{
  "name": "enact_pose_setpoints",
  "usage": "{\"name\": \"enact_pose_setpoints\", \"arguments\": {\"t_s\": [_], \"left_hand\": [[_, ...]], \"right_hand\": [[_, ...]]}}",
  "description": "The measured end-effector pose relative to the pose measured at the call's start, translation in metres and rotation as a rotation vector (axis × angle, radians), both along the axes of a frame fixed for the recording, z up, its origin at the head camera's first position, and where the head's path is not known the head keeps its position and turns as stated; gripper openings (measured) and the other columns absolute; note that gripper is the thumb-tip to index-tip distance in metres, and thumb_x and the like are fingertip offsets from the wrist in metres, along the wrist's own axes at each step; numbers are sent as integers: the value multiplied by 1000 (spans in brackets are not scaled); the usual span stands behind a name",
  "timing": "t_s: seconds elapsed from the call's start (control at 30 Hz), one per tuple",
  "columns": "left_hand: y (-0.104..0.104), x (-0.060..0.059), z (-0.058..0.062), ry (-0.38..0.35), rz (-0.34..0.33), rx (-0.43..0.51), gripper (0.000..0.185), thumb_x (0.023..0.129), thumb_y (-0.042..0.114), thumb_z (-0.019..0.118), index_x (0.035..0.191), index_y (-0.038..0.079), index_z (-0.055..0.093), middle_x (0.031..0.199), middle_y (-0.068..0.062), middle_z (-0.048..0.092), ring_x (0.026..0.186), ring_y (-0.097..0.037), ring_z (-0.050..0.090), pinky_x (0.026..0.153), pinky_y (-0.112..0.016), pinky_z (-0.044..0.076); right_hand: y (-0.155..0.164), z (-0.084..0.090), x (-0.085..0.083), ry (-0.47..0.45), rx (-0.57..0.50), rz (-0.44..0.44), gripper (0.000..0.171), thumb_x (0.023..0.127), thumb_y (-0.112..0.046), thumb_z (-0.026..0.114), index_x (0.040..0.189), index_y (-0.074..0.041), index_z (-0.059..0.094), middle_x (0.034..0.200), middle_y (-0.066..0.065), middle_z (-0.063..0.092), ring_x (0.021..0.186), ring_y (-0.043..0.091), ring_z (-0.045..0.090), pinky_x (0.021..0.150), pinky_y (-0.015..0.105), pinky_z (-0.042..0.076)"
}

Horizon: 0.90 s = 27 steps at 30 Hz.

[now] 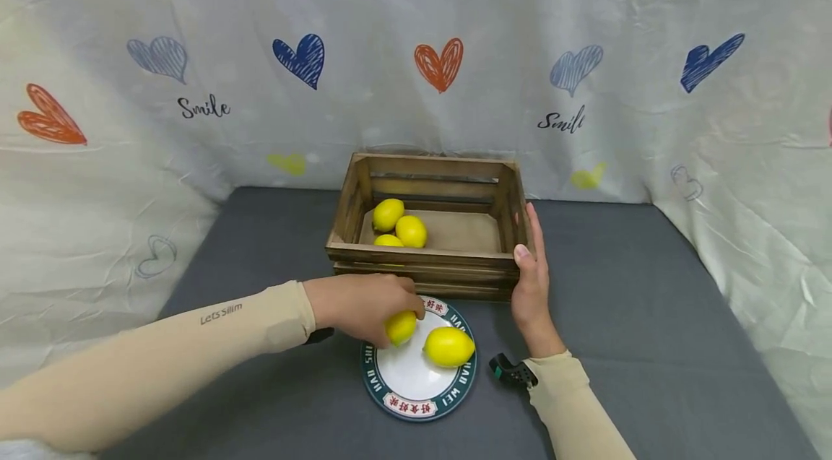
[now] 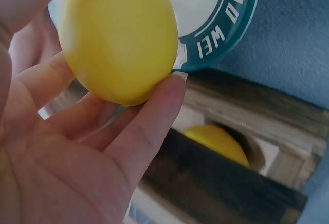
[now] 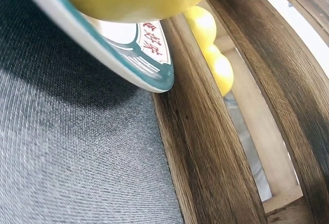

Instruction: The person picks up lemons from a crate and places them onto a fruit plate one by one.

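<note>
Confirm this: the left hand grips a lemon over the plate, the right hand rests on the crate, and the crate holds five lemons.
Wrong on the count. The head view shows three lemons in the crate, not five. The rest stands: the left hand grips a lemon over the plate, and the right hand rests on the crate.

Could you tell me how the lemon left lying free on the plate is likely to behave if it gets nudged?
The free lemon looks smooth and rounded, so it would probably roll. The plate seems shallow-rimmed, so it might escape onto the grey cloth. It looks firm, unlikely to squash.
</note>
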<state>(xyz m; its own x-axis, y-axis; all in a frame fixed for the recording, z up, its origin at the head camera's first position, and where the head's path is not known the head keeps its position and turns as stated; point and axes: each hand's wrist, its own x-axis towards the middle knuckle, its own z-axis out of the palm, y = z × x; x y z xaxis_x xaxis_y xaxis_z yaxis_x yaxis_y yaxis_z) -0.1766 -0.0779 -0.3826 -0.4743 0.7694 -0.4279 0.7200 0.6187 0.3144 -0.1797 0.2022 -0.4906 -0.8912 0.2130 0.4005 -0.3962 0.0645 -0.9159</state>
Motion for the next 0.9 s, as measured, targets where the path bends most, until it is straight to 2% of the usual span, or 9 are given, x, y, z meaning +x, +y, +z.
{"name": "enact_pose_setpoints", "arguments": {"t_s": [0.33, 0.53, 0.73, 0.9], "left_hand": [[14, -1, -16, 35, -46, -1, 55, 86, 16, 90, 138, 23, 72, 127, 1, 66, 101, -11, 58, 92, -26, 57], [17, -1, -22, 51, -51, 2, 57, 85, 17, 91, 139, 23, 72, 129, 0, 66, 103, -12, 58, 94, -26, 57], [20, -2, -25, 57, -60, 11, 61, 85, 17, 91, 142, 23, 70, 135, 0, 65, 108, -12, 58, 95, -26, 57], [21, -1, -27, 49, -52, 25, 62, 85, 16, 91, 143, 22, 70, 141, -1, 65, 112, -13, 59, 101, -29, 58]], "right_hand": [[1, -2, 1, 6, 22, 3, 72, 101, -28, 40, 171, -38, 29, 179, -16, 24, 167, 18, 16, 130, 66, 7], [1, 0, 0, 21, 20, 3, 72, 101, -28, 41, 172, -36, 29, 181, -9, 23, 167, 17, 16, 130, 66, 7], [1, -1, -1, 18, 37, -7, 71, 102, -29, 41, 171, -38, 29, 179, -17, 24, 167, 15, 16, 131, 65, 7], [1, -1, -2, 17, 47, -11, 72, 101, -30, 41, 172, -38, 28, 179, -17, 23, 167, 16, 15, 130, 66, 6]]}}
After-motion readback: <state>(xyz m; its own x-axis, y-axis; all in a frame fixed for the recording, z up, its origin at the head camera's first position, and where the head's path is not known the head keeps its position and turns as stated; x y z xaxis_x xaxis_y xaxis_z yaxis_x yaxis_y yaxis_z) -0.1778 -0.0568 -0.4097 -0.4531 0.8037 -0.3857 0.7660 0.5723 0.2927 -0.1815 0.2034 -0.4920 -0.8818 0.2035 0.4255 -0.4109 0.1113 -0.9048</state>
